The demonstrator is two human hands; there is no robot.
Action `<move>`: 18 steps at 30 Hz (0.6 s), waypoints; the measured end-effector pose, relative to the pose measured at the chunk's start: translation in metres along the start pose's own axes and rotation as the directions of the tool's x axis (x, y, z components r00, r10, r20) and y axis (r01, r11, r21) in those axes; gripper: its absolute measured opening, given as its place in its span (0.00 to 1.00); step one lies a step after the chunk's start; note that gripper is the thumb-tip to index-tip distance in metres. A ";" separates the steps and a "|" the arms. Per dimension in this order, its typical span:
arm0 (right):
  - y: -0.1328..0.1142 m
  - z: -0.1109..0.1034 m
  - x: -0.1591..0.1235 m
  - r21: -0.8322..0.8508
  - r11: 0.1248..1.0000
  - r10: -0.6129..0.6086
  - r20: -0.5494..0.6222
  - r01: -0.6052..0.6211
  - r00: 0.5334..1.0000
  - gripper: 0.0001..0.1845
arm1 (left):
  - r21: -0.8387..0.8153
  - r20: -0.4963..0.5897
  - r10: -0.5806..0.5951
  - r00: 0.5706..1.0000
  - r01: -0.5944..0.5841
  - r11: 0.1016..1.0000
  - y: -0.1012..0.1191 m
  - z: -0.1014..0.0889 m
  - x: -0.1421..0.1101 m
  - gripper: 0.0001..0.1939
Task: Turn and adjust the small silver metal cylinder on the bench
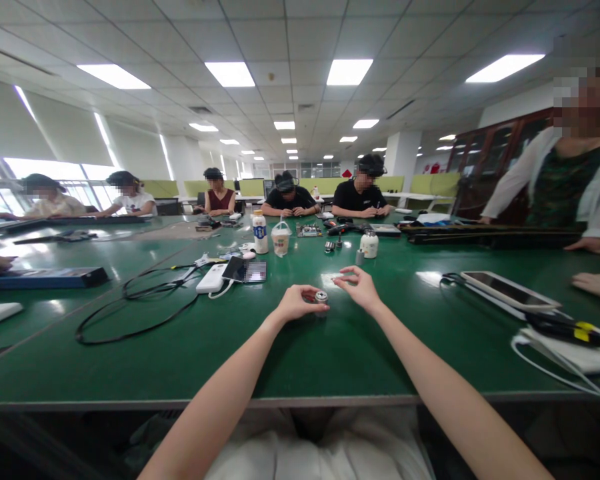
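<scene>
My left hand point(300, 303) is closed around a small round metal part point(321, 296), with thumb and fingers on its sides. The part has a silvery ring-shaped top with a dark centre, and its lower portion looks dim against the green table point(370, 360). To its right, my right hand point(359, 289) hovers over the table in a pinch, thumb and index fingertips close together. Something tiny seems to be at those fingertips, too small to make out. A gap separates the two hands.
Beyond my hands stand a lidded cup point(281, 240), a bottle point(260, 233), a white jar point(369, 245) and a small grey cylinder point(359, 257). A white power bank point(211, 279) and black cable lie left; a phone point(510, 291) lies right. Several people sit or stand around.
</scene>
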State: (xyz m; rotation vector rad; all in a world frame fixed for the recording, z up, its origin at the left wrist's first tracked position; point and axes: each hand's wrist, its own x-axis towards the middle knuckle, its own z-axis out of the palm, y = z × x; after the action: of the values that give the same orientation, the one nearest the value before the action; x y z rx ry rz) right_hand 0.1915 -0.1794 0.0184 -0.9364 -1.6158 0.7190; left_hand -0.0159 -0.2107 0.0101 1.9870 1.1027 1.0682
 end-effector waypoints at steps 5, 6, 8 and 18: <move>0.021 -0.020 -0.004 -0.058 0.994 0.097 0.137 -0.090 0.986 0.15 | -0.003 0.002 -0.003 1.000 0.003 1.000 0.000 0.000 0.000 0.27; 0.023 -0.022 -0.005 -0.063 0.993 0.108 0.160 -0.099 0.981 0.15 | -0.002 0.000 -0.004 1.000 0.004 1.000 -0.001 0.000 0.000 0.27; 0.026 -0.022 -0.006 -0.069 0.992 0.116 0.188 -0.105 0.975 0.17 | -0.001 -0.002 -0.006 1.000 0.006 1.000 -0.001 0.000 0.000 0.27; 0.010 -0.007 -0.005 -0.039 0.999 -0.008 0.103 0.012 0.995 0.13 | -0.001 -0.025 0.007 1.000 -0.007 1.000 -0.002 0.003 0.000 0.28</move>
State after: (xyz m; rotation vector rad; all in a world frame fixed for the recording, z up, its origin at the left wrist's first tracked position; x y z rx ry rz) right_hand 0.2011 -0.1788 0.0087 -0.9318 -1.7289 0.7410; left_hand -0.0143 -0.2106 0.0074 1.9830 1.1087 1.0999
